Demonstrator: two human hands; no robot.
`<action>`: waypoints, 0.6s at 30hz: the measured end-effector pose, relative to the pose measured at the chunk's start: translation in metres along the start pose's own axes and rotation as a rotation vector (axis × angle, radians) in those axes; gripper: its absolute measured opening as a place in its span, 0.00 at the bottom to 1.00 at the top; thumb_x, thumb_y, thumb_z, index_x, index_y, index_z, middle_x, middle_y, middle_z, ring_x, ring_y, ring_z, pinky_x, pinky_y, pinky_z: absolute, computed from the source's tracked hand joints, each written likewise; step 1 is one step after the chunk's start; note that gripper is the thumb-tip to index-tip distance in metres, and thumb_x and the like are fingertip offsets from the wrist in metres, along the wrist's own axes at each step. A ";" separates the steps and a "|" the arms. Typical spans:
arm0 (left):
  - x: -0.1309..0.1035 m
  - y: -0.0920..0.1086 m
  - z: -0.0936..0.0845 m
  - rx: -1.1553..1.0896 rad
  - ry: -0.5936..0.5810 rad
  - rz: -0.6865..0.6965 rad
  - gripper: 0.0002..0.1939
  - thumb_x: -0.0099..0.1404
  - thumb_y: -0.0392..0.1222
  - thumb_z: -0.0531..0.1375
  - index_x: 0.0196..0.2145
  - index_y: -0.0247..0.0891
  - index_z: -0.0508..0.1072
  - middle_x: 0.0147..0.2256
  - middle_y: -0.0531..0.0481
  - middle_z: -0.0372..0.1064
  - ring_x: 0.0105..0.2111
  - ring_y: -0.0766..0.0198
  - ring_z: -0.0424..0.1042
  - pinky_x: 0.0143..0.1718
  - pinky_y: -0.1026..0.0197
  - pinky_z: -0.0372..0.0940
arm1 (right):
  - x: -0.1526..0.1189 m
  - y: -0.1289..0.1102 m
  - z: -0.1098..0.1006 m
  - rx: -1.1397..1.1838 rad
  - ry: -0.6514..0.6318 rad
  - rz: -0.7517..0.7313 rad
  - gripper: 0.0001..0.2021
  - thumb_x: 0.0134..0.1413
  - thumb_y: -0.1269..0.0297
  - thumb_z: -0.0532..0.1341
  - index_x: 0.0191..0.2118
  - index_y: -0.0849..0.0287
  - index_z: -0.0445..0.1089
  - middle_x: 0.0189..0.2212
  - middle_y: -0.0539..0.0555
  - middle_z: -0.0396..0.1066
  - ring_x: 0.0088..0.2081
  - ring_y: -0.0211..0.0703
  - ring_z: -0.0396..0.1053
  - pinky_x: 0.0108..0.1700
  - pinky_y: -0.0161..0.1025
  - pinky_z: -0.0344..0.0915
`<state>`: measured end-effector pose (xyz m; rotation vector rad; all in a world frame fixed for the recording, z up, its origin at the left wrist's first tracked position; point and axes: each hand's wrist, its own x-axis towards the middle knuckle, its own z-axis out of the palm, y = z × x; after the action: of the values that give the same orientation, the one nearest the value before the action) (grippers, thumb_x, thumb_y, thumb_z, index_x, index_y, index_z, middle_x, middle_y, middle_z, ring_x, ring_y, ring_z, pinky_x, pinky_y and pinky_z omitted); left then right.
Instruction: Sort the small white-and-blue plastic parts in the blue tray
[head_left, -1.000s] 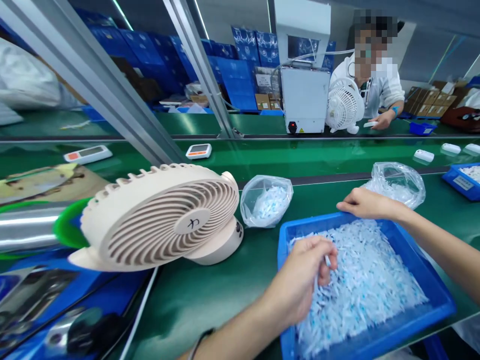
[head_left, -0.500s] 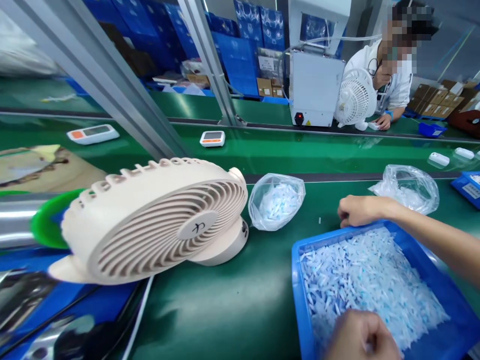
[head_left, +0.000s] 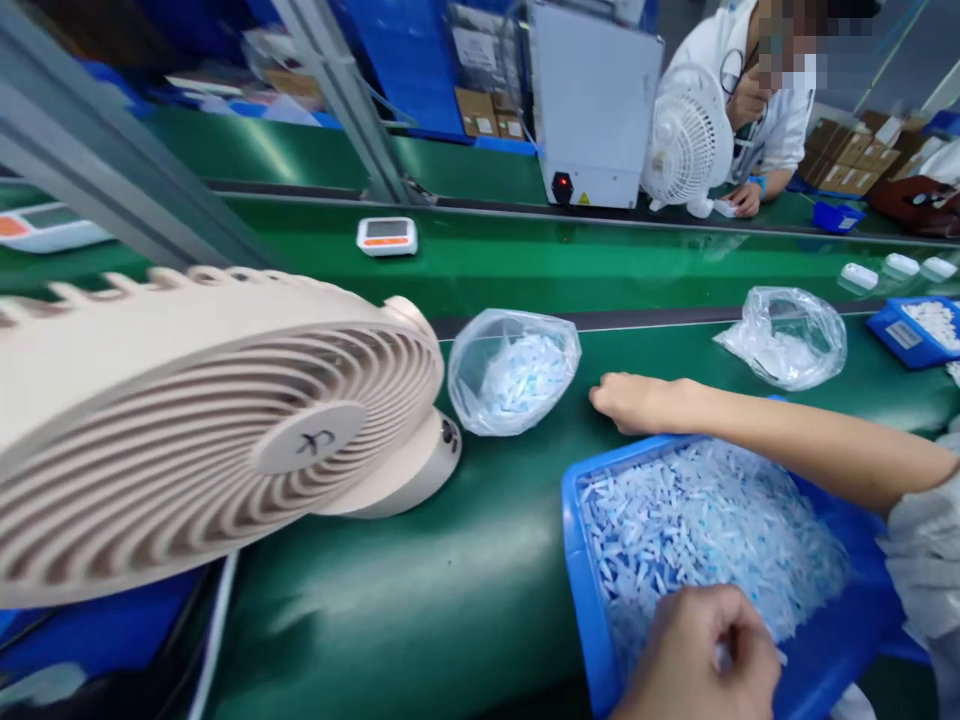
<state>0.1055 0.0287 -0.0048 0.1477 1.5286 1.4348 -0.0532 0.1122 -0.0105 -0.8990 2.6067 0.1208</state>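
Head view: tray (head_left: 583, 580) of bits (head_left: 705, 520) set on worktop (head_left: 390, 610), left wall slanted down-right, near end cut off; long axis cannot be told. Left hand (head_left: 694, 640) loosely curled over bits, right hand (head_left: 637, 402) nearly fisted by far rim; contents obscured.

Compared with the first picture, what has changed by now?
The right hand has moved left, from the far rim of the blue tray toward the clear bag beside the beige fan. The left hand has come back toward the tray's near side. Whether either took or released anything cannot be told. Tray, bag and fan kept their places; the view shifted.
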 end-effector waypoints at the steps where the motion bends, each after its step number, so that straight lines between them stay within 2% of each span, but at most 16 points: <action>1: -0.001 0.007 0.000 0.020 -0.008 -0.018 0.08 0.51 0.34 0.51 0.17 0.37 0.63 0.15 0.54 0.58 0.19 0.68 0.59 0.24 0.65 0.55 | 0.001 0.000 -0.001 -0.006 -0.006 0.039 0.11 0.39 0.84 0.53 0.29 0.66 0.68 0.30 0.62 0.69 0.28 0.44 0.68 0.24 0.35 0.58; 5: -0.004 0.022 0.001 0.069 0.020 -0.060 0.09 0.52 0.32 0.50 0.16 0.36 0.61 0.14 0.56 0.56 0.19 0.69 0.58 0.25 0.66 0.54 | -0.012 0.009 -0.019 -0.031 0.040 0.162 0.14 0.39 0.85 0.52 0.33 0.68 0.67 0.31 0.63 0.69 0.30 0.44 0.67 0.26 0.36 0.58; 7: -0.005 0.022 0.003 0.066 0.035 -0.062 0.10 0.53 0.33 0.50 0.16 0.36 0.60 0.14 0.56 0.55 0.19 0.70 0.57 0.24 0.66 0.53 | -0.035 0.011 -0.035 -0.044 0.150 0.183 0.15 0.41 0.83 0.50 0.37 0.67 0.65 0.33 0.61 0.69 0.32 0.43 0.66 0.27 0.36 0.58; 8: -0.006 0.021 0.003 0.063 0.040 -0.053 0.10 0.54 0.34 0.50 0.16 0.36 0.60 0.15 0.55 0.55 0.19 0.70 0.56 0.23 0.66 0.53 | -0.051 0.011 -0.042 -0.031 0.291 0.145 0.14 0.42 0.82 0.50 0.37 0.66 0.65 0.31 0.58 0.69 0.31 0.41 0.66 0.28 0.35 0.58; 9: -0.006 0.020 0.004 0.059 0.042 -0.037 0.11 0.54 0.34 0.50 0.16 0.36 0.60 0.15 0.55 0.55 0.19 0.70 0.56 0.22 0.66 0.52 | -0.069 0.009 -0.047 -0.005 0.375 0.103 0.13 0.43 0.81 0.51 0.35 0.64 0.66 0.28 0.54 0.68 0.29 0.39 0.65 0.28 0.35 0.57; 10: -0.006 0.019 0.004 0.054 0.045 -0.024 0.11 0.54 0.35 0.49 0.16 0.36 0.59 0.15 0.55 0.55 0.19 0.70 0.56 0.21 0.67 0.52 | -0.086 0.007 -0.049 0.031 0.373 0.050 0.12 0.44 0.79 0.51 0.33 0.62 0.67 0.27 0.52 0.68 0.28 0.36 0.64 0.29 0.34 0.57; 12: -0.005 0.017 0.005 0.052 0.053 -0.013 0.12 0.55 0.35 0.49 0.15 0.37 0.59 0.14 0.55 0.55 0.18 0.70 0.55 0.20 0.67 0.51 | -0.114 0.002 -0.041 0.118 0.243 -0.067 0.08 0.45 0.77 0.53 0.30 0.61 0.68 0.25 0.49 0.68 0.24 0.33 0.62 0.27 0.32 0.57; 13: -0.004 0.016 0.005 0.051 0.058 -0.007 0.12 0.55 0.35 0.49 0.15 0.37 0.59 0.15 0.55 0.55 0.18 0.70 0.55 0.19 0.67 0.50 | -0.124 0.001 -0.033 0.123 0.191 -0.057 0.08 0.47 0.76 0.53 0.29 0.60 0.68 0.24 0.50 0.67 0.23 0.33 0.61 0.26 0.32 0.56; 15: -0.002 0.014 0.004 0.055 0.077 0.028 0.12 0.54 0.36 0.49 0.15 0.36 0.59 0.15 0.55 0.56 0.18 0.71 0.54 0.19 0.67 0.50 | -0.133 0.000 -0.011 0.040 0.183 0.076 0.11 0.49 0.79 0.49 0.28 0.63 0.68 0.23 0.53 0.67 0.25 0.34 0.62 0.26 0.33 0.55; 18: 0.000 0.012 0.002 0.061 0.106 0.128 0.11 0.53 0.37 0.50 0.15 0.36 0.60 0.15 0.55 0.56 0.18 0.71 0.55 0.19 0.68 0.51 | -0.130 0.004 0.020 -0.120 0.149 0.167 0.11 0.48 0.82 0.49 0.29 0.67 0.67 0.24 0.56 0.67 0.24 0.36 0.62 0.25 0.34 0.54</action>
<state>0.1011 0.0334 0.0054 0.2125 1.6756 1.5170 0.0450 0.1940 0.0196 -0.7541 2.8382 0.2669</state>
